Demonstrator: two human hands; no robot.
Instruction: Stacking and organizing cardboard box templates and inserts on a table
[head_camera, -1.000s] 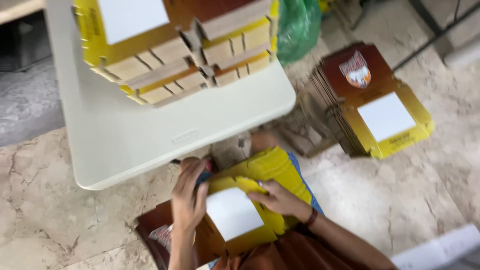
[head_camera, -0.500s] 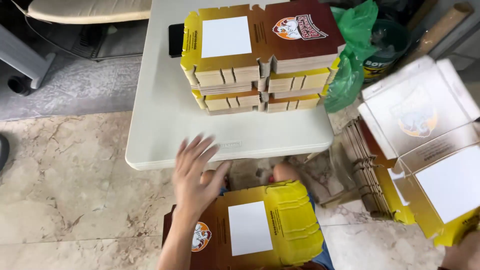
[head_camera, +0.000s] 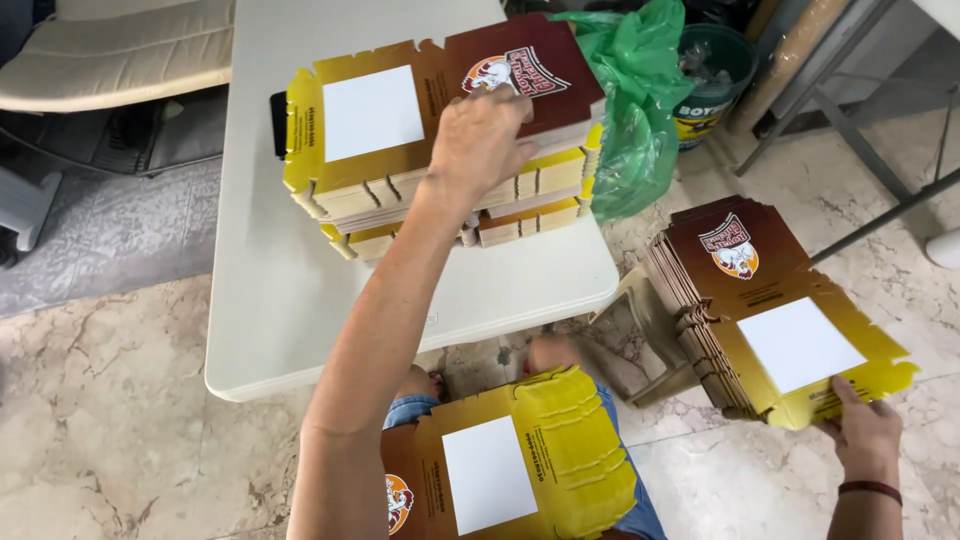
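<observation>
The left hand (head_camera: 480, 140) lies flat with fingers spread on top of the box pile (head_camera: 440, 130) on the white table (head_camera: 300, 300). The right hand (head_camera: 865, 435) pinches the yellow edge of another box stack (head_camera: 770, 310) on the floor, right of the table. More flat boxes (head_camera: 510, 470) rest on the lap below the table. A green bag (head_camera: 625, 110) hangs just right of the table pile.

Both arms were bare, no sleeves in view. Left hand (head_camera: 480, 140) had no ring, watch or glove, and the forearm was uncovered along its whole visible length. Right hand (head_camera: 866, 436) was also ungloved, with a thin dark red band (head_camera: 868, 488) around the wrist (bracelet or hair tie, could not tell). Blue denim (head_camera: 412, 410) showed at the legs, with frayed hems, likely shorts. Knees were bare. No markings seen on either arm.
</observation>
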